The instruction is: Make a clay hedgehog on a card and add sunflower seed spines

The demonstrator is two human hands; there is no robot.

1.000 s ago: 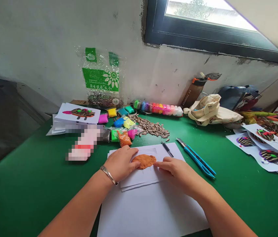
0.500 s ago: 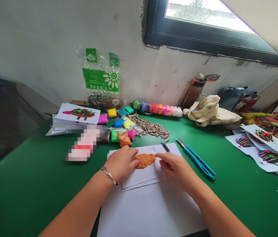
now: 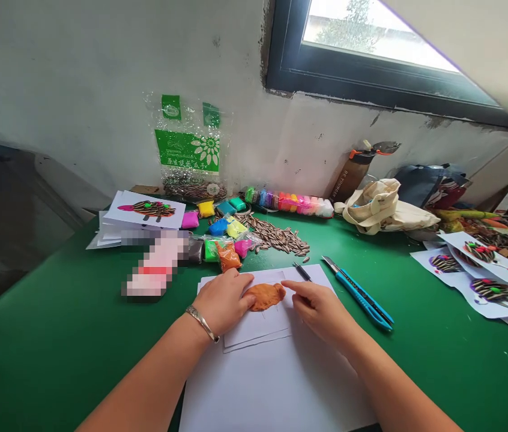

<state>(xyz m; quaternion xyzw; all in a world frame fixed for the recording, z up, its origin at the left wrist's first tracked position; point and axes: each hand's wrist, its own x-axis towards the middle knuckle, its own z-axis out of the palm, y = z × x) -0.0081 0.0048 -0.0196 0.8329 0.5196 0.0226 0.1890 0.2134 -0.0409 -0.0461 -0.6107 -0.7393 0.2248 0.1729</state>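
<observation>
A flat, oval piece of orange modelling clay (image 3: 263, 297) lies on a stack of white paper sheets (image 3: 263, 327), which rests on a larger white sheet (image 3: 276, 390). My left hand (image 3: 222, 303), with a silver bangle (image 3: 202, 323) at its wrist, lies on the paper, its fingertips pressing the clay's left edge. My right hand (image 3: 321, 309) is at the clay's right end, its fingertips touching the tip. Neither hand grips anything. The clay's left edge is hidden under my left fingers.
A blue utility knife (image 3: 357, 294) and a small dark craft knife (image 3: 302, 271) lie to the right of the paper. Behind are packets of coloured clay (image 3: 228, 257), a heap of sunflower seeds (image 3: 276, 236) and seed-decorated picture cards (image 3: 490, 288). A pixelated patch (image 3: 155, 264) covers something.
My right hand has shifted up from the clay's lower right edge to its right tip. My left hand stays on the clay, and the whole view has tilted slightly.
</observation>
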